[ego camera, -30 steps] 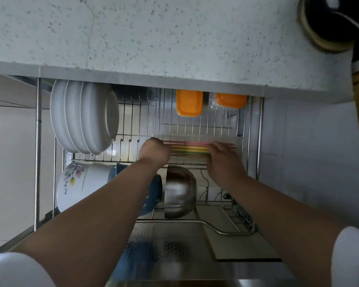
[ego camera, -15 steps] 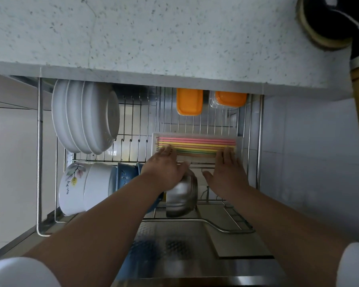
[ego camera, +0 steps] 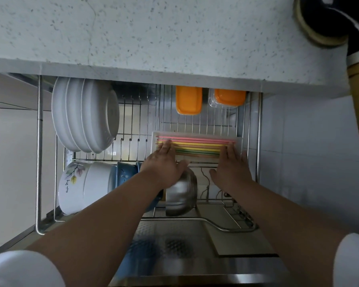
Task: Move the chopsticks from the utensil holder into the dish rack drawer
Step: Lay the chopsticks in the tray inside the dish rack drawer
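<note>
A row of coloured chopsticks (ego camera: 197,145), pink, yellow, green and orange, lies flat in a shallow white tray (ego camera: 239,141) inside the pulled-out wire dish rack drawer (ego camera: 257,141). My left hand (ego camera: 164,162) lies flat with its fingertips on the left ends of the chopsticks. At the right ends rests my right hand (ego camera: 231,166), also flat with fingers spread. Neither hand grips anything. The utensil holder is not in view.
White plates (ego camera: 85,114) stand at the drawer's back left. White and blue bowls (ego camera: 85,187) and a steel bowl (ego camera: 181,195) lie in front. Two orange-lidded boxes (ego camera: 188,100) sit at the back. The speckled countertop (ego camera: 153,38) overhangs the drawer.
Both hands drew back toward me and flattened out, uncovering the chopsticks in the tray. Their fingertips now rest on the two ends of the row.
</note>
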